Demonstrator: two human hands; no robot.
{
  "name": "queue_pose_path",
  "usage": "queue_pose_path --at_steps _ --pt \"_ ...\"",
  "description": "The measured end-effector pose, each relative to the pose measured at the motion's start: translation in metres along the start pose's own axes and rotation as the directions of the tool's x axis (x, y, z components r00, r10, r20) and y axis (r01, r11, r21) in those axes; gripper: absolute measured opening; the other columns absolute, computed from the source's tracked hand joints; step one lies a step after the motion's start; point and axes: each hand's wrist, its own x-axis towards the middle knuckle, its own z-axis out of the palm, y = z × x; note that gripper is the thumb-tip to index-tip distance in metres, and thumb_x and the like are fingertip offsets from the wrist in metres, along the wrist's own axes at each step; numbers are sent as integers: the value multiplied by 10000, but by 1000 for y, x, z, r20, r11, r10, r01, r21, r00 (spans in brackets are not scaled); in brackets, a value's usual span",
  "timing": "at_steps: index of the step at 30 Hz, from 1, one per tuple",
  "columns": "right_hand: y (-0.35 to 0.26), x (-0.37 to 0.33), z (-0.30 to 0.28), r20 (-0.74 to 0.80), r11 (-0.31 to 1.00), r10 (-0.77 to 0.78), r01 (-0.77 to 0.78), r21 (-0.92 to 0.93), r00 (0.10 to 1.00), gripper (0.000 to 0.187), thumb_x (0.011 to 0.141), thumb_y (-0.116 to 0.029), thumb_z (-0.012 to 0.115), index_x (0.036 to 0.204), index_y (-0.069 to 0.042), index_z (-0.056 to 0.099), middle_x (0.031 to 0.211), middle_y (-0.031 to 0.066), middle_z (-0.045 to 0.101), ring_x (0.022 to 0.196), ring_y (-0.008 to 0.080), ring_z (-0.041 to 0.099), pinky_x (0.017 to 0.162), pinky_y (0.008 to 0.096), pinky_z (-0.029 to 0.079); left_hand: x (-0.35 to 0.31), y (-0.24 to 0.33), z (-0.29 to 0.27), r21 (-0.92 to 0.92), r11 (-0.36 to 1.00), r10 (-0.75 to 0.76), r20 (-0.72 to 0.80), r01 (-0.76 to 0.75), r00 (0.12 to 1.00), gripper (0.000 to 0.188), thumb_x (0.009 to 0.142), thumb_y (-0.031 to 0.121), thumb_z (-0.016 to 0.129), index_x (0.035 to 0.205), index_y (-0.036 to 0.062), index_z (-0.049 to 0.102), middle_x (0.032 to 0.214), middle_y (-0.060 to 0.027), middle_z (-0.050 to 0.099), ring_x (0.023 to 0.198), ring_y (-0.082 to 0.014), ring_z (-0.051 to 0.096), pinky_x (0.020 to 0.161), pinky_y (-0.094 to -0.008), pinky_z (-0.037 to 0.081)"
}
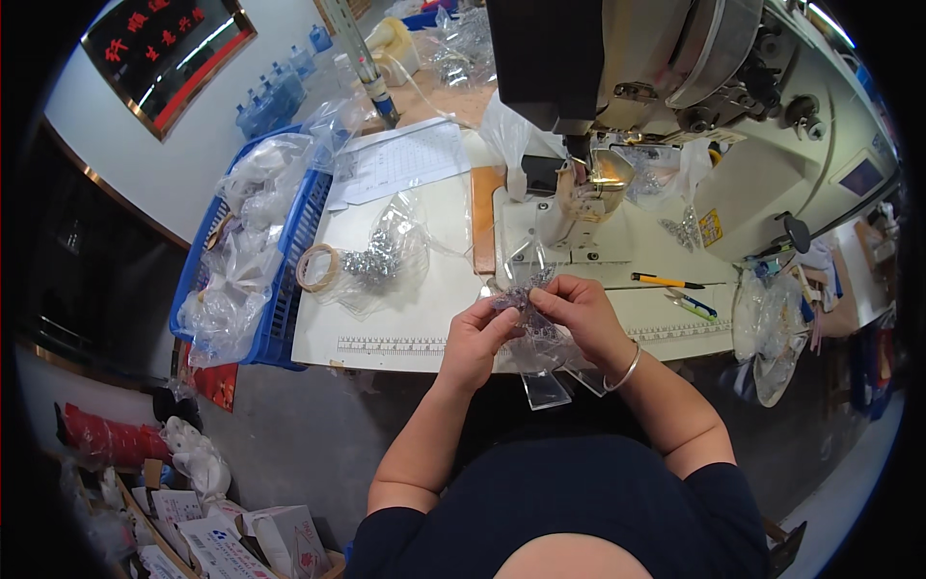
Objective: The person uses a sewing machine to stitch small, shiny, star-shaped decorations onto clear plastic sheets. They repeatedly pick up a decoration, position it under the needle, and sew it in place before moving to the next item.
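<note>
In front of the sewing machine [588,207], both hands are closed on a clear plastic strap piece [546,389] with a glittery silver-purple middle. My left hand [475,340] pinches the glittery part from the left between thumb and fingers. My right hand [585,315], a bangle on its wrist, pinches the same part from the right. Clear strap ends stick out above the fingers and hang below, past the table's front edge. To the left, a clear bag of glittery pieces [371,259] lies beside a roll of tan tape [318,267].
A blue basket [301,256] full of plastic bags stands at the left edge of the white table [338,314]. Papers [405,159] lie behind. At the right are an orange pen [667,281], a green-handled tool [692,306] and glittery pieces [683,230]. Boxes [280,540] sit low at left.
</note>
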Motion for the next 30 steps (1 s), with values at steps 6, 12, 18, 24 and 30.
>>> queue_pose_path --at_steps 6,12,18,24,30 --pt "-2 4 6 -210 894 -387 309 -325 898 102 783 -85 675 825 -2 634 755 24 518 736 99 522 626 233 449 2 -2 -4 172 984 72 -91 -55 993 123 845 57 598 940 -20 595 886 -75 623 751 -130 605 666 -285 527" --pt "-22 -13 10 211 558 -688 692 -458 694 138 758 11 639 891 -25 640 844 104 627 781 183 616 695 285 492 4 0 -1 -104 991 -108 -219 87 970 160 841 77 607 967 -20 585 860 -68 623 757 -127 602 659 -252 514" --pt "-15 -5 -2 -255 953 -186 237 188 949 85 890 -94 556 892 -9 547 808 68 601 701 160 630 658 263 541 -11 -8 3 -84 996 -33 -80 27 996 123 832 45 611 942 4 575 875 -63 608 774 -124 599 678 -291 525" --pt "-1 -2 -6 -172 936 -164 209 285 971 128 876 -137 592 894 -17 552 788 37 573 704 120 593 637 247 514 -14 -9 4 -57 998 -4 -97 -2 995 115 838 47 617 940 21 572 891 -49 603 781 -116 590 678 -282 529" --pt "-3 -14 6 -42 923 -253 228 -310 967 138 781 -112 686 840 -8 617 772 35 589 701 103 582 647 240 491 -14 -11 6 -90 995 -46 -139 34 989 158 834 58 625 976 43 556 917 -40 592 798 -118 584 693 -286 525"
